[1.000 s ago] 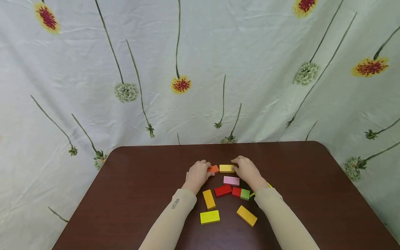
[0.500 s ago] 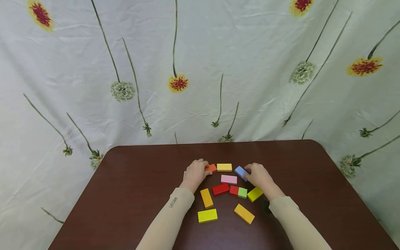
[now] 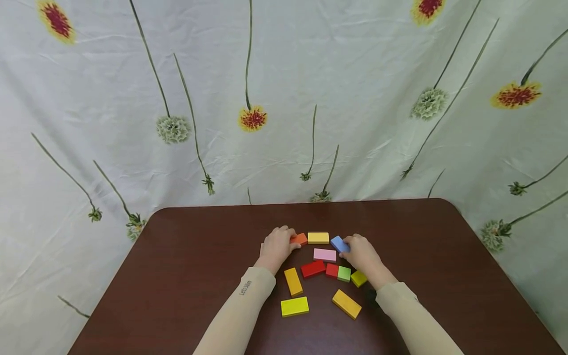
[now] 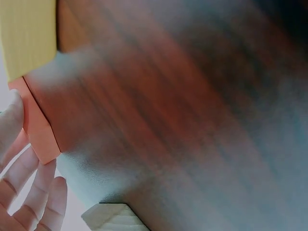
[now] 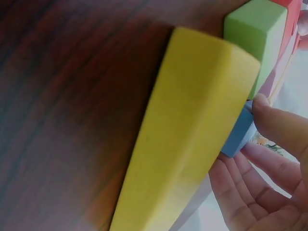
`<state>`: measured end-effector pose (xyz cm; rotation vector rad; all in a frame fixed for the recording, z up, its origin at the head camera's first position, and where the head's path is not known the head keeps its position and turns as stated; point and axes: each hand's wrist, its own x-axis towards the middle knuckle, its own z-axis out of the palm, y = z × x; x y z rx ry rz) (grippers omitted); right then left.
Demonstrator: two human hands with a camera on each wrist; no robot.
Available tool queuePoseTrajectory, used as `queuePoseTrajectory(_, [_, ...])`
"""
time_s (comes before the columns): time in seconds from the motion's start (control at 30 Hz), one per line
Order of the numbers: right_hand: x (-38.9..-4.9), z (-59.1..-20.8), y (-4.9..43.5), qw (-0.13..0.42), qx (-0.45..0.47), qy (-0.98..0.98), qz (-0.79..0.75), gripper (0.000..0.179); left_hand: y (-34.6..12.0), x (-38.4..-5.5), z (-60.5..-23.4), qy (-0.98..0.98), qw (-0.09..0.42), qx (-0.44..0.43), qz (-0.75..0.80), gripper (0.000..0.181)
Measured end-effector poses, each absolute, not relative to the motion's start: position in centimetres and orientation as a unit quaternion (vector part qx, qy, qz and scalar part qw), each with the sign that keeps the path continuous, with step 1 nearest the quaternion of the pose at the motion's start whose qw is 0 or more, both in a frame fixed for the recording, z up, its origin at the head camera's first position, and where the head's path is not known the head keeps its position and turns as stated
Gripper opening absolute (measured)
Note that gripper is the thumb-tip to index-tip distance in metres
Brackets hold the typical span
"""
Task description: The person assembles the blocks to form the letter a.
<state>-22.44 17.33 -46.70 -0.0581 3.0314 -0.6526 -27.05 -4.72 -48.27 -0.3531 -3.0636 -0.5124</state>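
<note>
At the back of the wooden blocks, my left hand [image 3: 276, 246] pinches an orange block [image 3: 300, 239]. In the left wrist view the thumb lies on one side of that orange block [image 4: 38, 122] and fingertips touch its end. My right hand [image 3: 364, 256] holds a blue block [image 3: 339, 243] between thumb and fingers, slanted beside the right end of a pale yellow block [image 3: 318, 238]. The right wrist view has the blue block [image 5: 239, 131] partly hidden behind a large yellow block [image 5: 185, 120]. A pink block [image 3: 325, 255] lies just in front of the pale yellow one.
Nearer on the dark table [image 3: 199, 276] lie a red block [image 3: 313, 268], a second red block [image 3: 332, 270] touching a green one [image 3: 344, 273], an olive-yellow block [image 3: 359, 278], orange-yellow blocks [image 3: 293, 281] and a bright yellow block [image 3: 295, 306]. A flowered cloth [image 3: 284, 162] hangs behind.
My right hand left the pale yellow block, took hold of the blue block to its right, and brought it slightly left toward the pale yellow one. The left hand stays at the orange block.
</note>
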Motion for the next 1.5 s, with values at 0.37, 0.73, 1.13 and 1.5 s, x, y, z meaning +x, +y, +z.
queuePoseTrajectory(0.37, [-21.9,-46.8,17.6,0.021,-0.024,0.977,-0.209,0.040,-4.7,-27.0,-48.0,-0.980,0.002,-0.115,-0.161,0.033])
queuePoseTrajectory(0.73, [-21.4,-46.8,17.1,0.049,-0.062,0.978,-0.191,0.038,-4.7,-27.2,-48.1,-0.981,0.007,-0.122,-0.153,0.032])
queuePoseTrajectory(1.13, [-20.4,-46.6,15.3,0.072,-0.113,0.970,-0.202,0.037,-4.8,-27.3,-48.1,-0.980,0.014,-0.128,-0.151,0.032])
queuePoseTrajectory(1.5, [-19.9,-46.4,15.8,0.077,-0.134,0.961,-0.229,0.034,-4.8,-27.2,-48.0,-0.979,0.008,-0.125,-0.161,0.030])
